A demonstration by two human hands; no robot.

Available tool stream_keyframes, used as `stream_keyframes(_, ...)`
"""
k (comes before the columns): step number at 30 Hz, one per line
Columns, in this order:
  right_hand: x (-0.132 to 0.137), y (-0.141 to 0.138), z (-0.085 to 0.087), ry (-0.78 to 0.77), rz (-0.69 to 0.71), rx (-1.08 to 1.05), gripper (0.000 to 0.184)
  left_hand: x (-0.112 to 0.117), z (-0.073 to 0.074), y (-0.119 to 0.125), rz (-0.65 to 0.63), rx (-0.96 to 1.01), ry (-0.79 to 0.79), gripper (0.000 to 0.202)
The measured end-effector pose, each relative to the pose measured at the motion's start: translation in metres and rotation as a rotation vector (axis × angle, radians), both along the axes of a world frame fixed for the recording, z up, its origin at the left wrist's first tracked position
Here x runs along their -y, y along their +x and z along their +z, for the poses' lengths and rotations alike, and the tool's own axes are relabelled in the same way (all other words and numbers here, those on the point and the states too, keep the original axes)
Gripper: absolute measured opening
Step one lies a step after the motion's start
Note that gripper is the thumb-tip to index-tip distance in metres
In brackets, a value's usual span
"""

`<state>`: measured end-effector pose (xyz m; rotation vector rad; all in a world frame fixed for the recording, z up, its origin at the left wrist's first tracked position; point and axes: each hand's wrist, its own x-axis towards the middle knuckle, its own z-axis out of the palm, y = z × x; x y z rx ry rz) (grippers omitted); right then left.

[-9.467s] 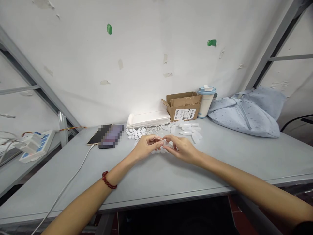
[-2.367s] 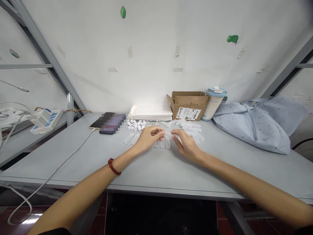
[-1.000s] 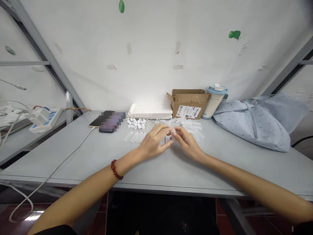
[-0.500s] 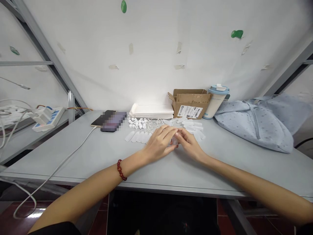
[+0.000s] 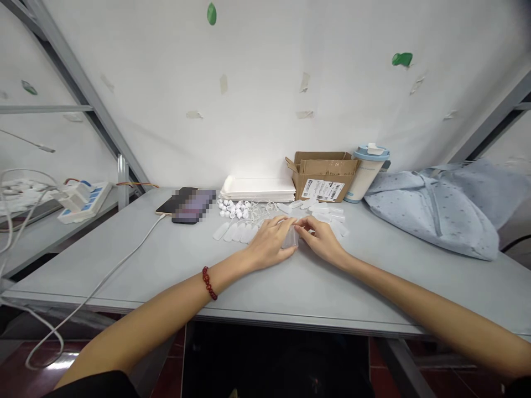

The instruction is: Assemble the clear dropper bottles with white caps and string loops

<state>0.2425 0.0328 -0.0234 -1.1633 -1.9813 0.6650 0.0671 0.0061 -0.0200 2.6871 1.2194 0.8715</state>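
My left hand (image 5: 270, 242) and my right hand (image 5: 319, 239) meet over the grey table (image 5: 166, 260), fingers curled around a small clear plastic piece (image 5: 290, 238) held between them just above the surface. A row of clear oblong pieces (image 5: 234, 231) lies flat to the left of my left hand. Behind it sits a cluster of small white caps (image 5: 234, 208) with thin white cords. More clear pieces (image 5: 327, 213) are scattered behind my right hand. A red bead bracelet (image 5: 208, 282) circles my left wrist.
At the back stand a stack of white trays (image 5: 257, 188), an open cardboard box (image 5: 321, 174) and a blue-lidded cup (image 5: 365, 172). A light blue cloth bag (image 5: 435, 204) lies at the right. Two phones (image 5: 186, 203) with a white cable (image 5: 103, 279) lie left; a power strip (image 5: 81, 202) sits beyond.
Both hands have lowered toward the table, still pinching the clear piece. Since 2.4 s ago the row of clear pieces to the left has grown.
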Motion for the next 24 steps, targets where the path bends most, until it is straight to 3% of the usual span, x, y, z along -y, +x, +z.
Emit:
stream_keyframes(13,-0.002,-0.001,-0.002,0.074,0.031,0.14,0.016,0.006,0.004,0.001,-0.015,-0.184,-0.064,0.046)
stream_keyframes(19,-0.001,-0.001,0.0,0.055,0.041,0.14,0.015,0.002,0.009,-0.003,-0.037,-0.12,-0.004,0.04)
stream_keyframes(24,-0.001,0.0,0.001,0.041,0.028,0.16,0.015,-0.023,0.014,-0.029,0.125,0.031,0.068,0.03)
